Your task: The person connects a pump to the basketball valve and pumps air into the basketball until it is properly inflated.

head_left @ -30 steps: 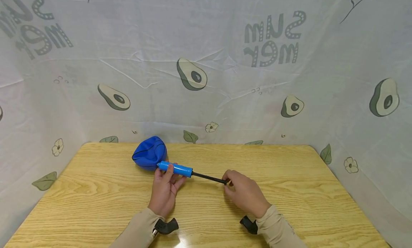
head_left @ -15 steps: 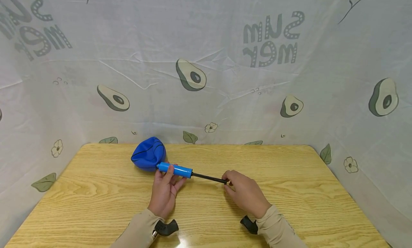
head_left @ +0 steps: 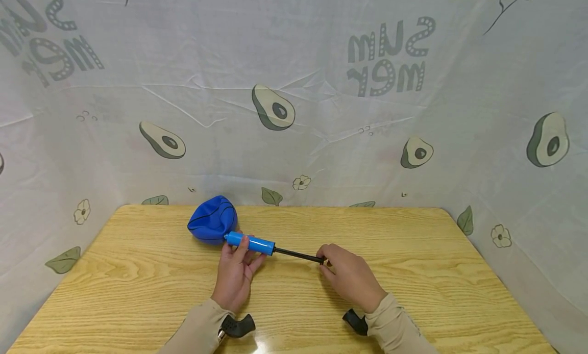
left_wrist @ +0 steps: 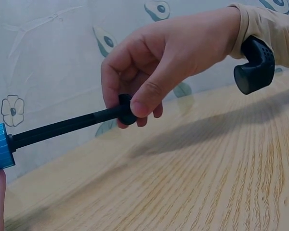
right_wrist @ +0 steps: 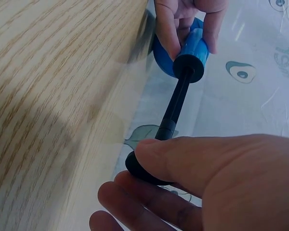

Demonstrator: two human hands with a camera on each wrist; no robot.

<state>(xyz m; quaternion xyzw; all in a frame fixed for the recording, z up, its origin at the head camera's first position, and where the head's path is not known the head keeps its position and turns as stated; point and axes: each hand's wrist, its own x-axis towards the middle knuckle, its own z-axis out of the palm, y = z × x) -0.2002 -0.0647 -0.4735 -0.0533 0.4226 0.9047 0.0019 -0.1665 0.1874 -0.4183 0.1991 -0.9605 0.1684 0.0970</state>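
Observation:
A blue hand pump (head_left: pixel 254 243) lies across both hands above the table, its black rod pulled well out to the right. My left hand (head_left: pixel 233 280) grips the pump's barrel, thumb over the top and fingers beneath. At the rod's far end, my right hand (head_left: pixel 351 276) pinches the black handle (left_wrist: pixel 127 109) between thumb and fingers. The pump's nozzle end meets a crumpled, partly deflated blue ball (head_left: pixel 212 222) with black lines, just beyond the left hand. In the right wrist view the barrel (right_wrist: pixel 196 48) hides much of the ball.
The wood-grain table (head_left: pixel 413 252) spreads beneath both arms. A pale curtain (head_left: pixel 321 140) printed with avocados and flowers hangs behind it and along both sides. Black camera mounts (head_left: pixel 237 325) sit at the wrists.

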